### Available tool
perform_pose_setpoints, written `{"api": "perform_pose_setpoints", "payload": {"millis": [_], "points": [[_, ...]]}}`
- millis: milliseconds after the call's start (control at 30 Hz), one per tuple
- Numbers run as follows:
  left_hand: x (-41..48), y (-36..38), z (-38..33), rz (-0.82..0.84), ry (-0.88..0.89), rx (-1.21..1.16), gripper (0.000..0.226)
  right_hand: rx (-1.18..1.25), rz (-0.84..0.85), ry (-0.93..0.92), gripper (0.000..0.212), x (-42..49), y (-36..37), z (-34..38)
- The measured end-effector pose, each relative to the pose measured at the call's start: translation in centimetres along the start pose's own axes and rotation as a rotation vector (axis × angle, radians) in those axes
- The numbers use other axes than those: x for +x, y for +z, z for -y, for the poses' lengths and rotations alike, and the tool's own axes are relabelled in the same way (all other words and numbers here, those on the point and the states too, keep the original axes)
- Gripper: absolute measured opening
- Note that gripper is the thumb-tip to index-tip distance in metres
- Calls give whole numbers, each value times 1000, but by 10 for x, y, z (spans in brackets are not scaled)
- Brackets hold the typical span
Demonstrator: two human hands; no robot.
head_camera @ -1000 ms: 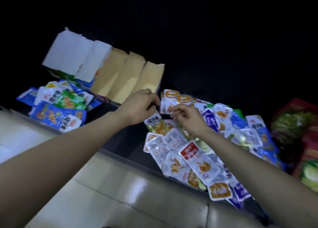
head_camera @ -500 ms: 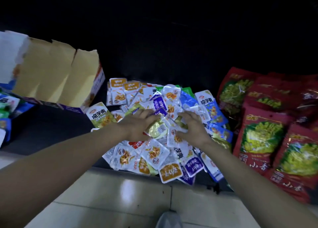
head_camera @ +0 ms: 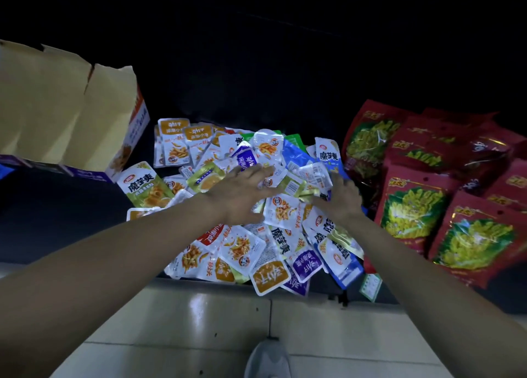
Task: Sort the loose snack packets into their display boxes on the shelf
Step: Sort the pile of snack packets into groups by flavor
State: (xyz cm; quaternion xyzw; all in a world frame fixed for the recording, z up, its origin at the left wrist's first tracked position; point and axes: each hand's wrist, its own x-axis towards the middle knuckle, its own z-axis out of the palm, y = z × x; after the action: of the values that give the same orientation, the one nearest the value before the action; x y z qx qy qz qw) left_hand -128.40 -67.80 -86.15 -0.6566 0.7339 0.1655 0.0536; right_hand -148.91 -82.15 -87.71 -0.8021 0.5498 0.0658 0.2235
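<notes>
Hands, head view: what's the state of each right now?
Left hand: open, fingers spread flat on the loose packets.
Right hand: cannot tell; its fingertips are buried among the packets.

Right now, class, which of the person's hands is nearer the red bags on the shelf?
Right. The right hand rests on the right side of the packet pile, close beside the red bags. The left hand lies on the pile's middle, farther left of them.
</notes>
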Motion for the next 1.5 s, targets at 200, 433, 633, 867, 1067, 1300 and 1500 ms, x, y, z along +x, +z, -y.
{"api": "perform_pose_setpoints", "payload": {"millis": [200, 433, 633, 867, 1067, 1300, 1500], "points": [[1, 13, 4, 10, 2, 88, 72, 419, 96, -107, 61, -1, -3, -7], [-11, 12, 21, 2, -33, 97, 63, 390, -88, 80, 55, 16, -6, -14], [-10, 11, 20, -17, -41, 63, 63, 659, -46, 186, 28, 22, -5, 14], [-10, 12, 22, -24, -37, 78, 62, 634, -132, 179, 27, 44, -6, 15], [-12, 13, 26, -38, -39, 66, 62, 837, -88, 140, 43, 34, -9, 33], [-15, 14, 32, -40, -52, 52, 60, 934, -166, 175, 35, 20, -33, 33], [-12, 7, 31, -15, -80, -48, 52, 1097, -309, 64, 72, 11, -62, 30]]}}
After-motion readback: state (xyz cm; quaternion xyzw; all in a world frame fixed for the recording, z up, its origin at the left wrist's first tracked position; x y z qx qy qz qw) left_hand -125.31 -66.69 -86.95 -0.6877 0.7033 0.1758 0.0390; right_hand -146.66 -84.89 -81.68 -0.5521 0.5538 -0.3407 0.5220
